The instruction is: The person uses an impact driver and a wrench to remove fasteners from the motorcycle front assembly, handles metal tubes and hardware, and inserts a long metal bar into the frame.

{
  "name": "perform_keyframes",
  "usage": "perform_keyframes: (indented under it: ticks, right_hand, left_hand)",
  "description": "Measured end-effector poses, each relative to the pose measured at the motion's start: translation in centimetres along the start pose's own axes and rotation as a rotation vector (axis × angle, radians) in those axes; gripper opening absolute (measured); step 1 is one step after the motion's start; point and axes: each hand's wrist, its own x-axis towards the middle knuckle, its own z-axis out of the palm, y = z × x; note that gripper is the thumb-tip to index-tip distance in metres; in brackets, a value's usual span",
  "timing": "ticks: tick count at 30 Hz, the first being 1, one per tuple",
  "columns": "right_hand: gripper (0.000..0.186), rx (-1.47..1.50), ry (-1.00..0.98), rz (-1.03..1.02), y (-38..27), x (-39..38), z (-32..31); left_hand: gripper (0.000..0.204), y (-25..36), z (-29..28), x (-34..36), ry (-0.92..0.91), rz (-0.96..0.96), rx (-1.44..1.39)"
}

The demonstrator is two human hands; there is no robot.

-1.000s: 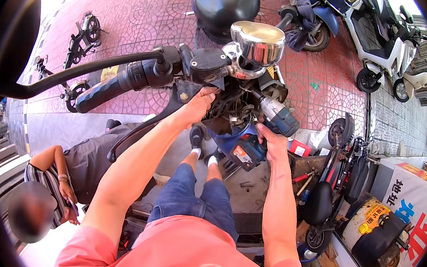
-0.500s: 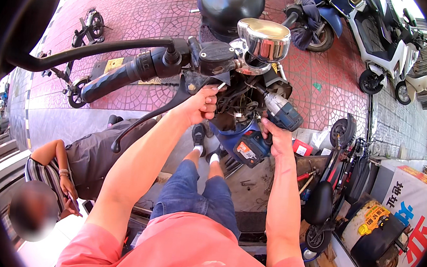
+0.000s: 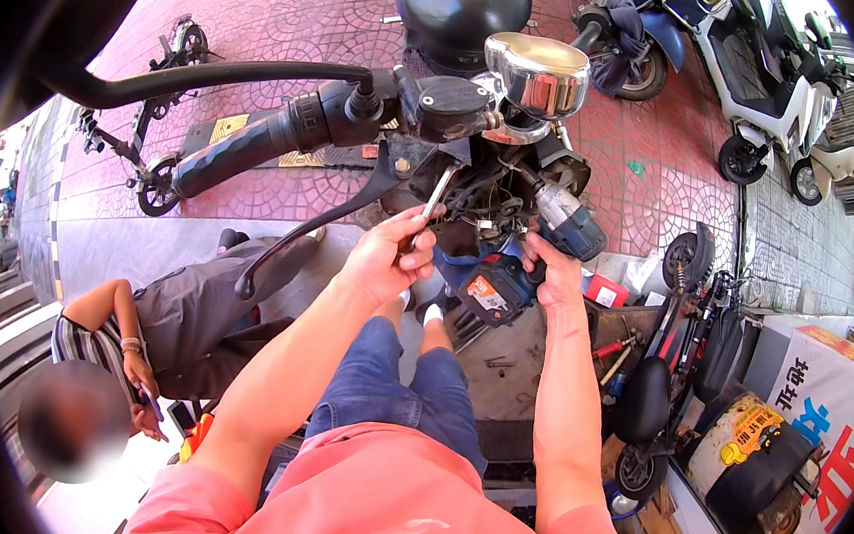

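Observation:
My left hand (image 3: 393, 254) is closed round a slim silver tool (image 3: 441, 190), maybe a wrench, whose upper end lies near the bracket of the black brake lever (image 3: 330, 219) below the scooter's handlebar grip (image 3: 235, 157). My right hand (image 3: 552, 267) grips a cordless impact driver (image 3: 571, 223) with an orange-labelled battery, its nose pointing into exposed wiring (image 3: 472, 205) in the opened front of the scooter. Above are a black master cylinder (image 3: 440, 102) and a chrome gauge housing (image 3: 534, 80). Where the driver's tip ends is hard to make out.
At lower left a seated person (image 3: 172, 317) in a striped top holds a phone. Parked scooters (image 3: 762, 93) are at upper right, a small folding scooter (image 3: 653, 395) at right, beside a sign board (image 3: 818, 398) and a rusty drum (image 3: 743, 463). Hand tools (image 3: 616, 352) lie right of my legs.
My left hand has moved down and back from the lever bracket, now with more of the silver tool showing. My right hand and the driver stay about where they were.

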Motion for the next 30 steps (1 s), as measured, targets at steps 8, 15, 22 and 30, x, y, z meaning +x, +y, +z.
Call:
perform_keyframes:
  ticks: [8,15,22,30]
  right_hand:
    - [0.024,0.106,-0.005,0.062,0.9,-1.1,-1.6]
    - [0.029,0.113,-0.009,0.055,1.6,-1.6,-3.3]
    - [0.035,0.230,0.017,-0.026,4.0,-7.8,-8.4]
    - [0.039,0.264,0.373,-0.292,9.4,-24.8,-12.5]
  left_hand:
    - [0.032,-3.1,-2.4,-4.0,0.017,-0.056,0.097]
    - [0.032,-4.6,-2.9,-4.6,-0.023,-0.051,0.223]
    - [0.029,-6.1,-2.0,-4.5,-0.075,-0.118,0.506]
    - [0.026,-13.0,-5.9,-1.4,-0.101,-0.384,0.917]
